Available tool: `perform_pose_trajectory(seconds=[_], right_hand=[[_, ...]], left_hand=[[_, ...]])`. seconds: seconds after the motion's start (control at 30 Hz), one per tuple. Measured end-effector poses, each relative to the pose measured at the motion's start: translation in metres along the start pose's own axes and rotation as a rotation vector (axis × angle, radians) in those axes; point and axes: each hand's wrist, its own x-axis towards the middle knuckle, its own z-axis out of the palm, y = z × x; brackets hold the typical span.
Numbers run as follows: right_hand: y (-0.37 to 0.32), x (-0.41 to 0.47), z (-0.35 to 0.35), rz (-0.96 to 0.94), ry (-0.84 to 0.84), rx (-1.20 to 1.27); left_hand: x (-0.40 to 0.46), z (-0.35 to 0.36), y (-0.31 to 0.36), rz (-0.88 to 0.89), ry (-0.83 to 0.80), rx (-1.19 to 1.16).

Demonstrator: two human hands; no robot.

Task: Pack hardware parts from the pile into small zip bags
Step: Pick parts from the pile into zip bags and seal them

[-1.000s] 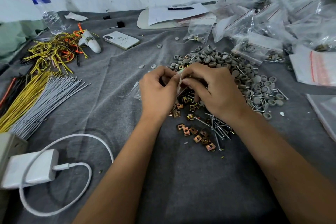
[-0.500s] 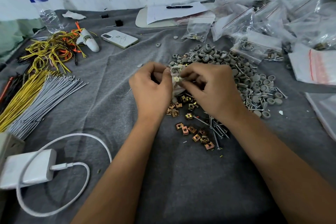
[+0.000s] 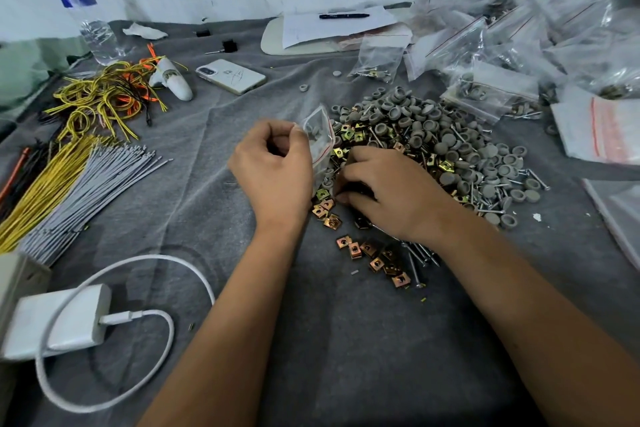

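The small zip bag [image 3: 320,135] stands upright at the pile's 9 o'clock edge, pinched at its top corner by your left hand [image 3: 273,166], fingers curled round the plastic. One grey cap shows through the clear film; whether more parts lie inside is hard to tell.

Your right hand [image 3: 388,191] lies knuckles-up on the pile of hardware parts [image 3: 433,149], its fingers curled down among the brass clips [image 3: 372,255]; the fingertips are hidden, so I cannot tell whether they hold anything. The pile mixes grey caps [image 3: 446,139], brass clips and screws [image 3: 420,255], too many to count. About eight clips lie loose at the pile's 6 o'clock, just beside a handful of screws.

On the cloth-covered counter [image 3: 346,340], filled bags [image 3: 485,45] are heaped at 1 o'clock, with one flat stack of empty bags [image 3: 602,128] at 3 o'clock. At 12 o'clock, one pen [image 3: 343,15] lies on a sheet of paper [image 3: 332,28]. One phone [image 3: 231,75] lies at 11 o'clock, and one water bottle [image 3: 86,10] stands farther out that way. Two wire lots lie at 9 o'clock: a tangle of yellow and orange wires [image 3: 104,97] and a straight bundle of grey and yellow wires [image 3: 79,184]. One white charger [image 3: 55,322] with its looped cable [image 3: 138,288] sits at 7 o'clock.
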Motion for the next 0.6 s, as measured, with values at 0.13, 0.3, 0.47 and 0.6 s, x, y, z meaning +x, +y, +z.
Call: perform_pose_trajectory(seconds=[0.13, 0.3, 0.47, 0.6], right_hand=[[0.004, -0.001, -0.001, 0.073, 0.161, 0.266], [0.006, -0.001, -0.003, 0.108, 0.208, 0.372], [0.009, 0.000, -0.006, 0.170, 0.305, 0.549], [0.012, -0.002, -0.009, 0.208, 0.376, 0.686]], left_hand=[[0.001, 0.000, 0.000, -0.014, 0.000, -0.004], [0.001, 0.000, -0.001, -0.023, -0.006, -0.001], [-0.001, 0.003, -0.008, 0.009, -0.175, 0.058], [-0.007, 0.007, -0.011, 0.187, -0.386, 0.174]])
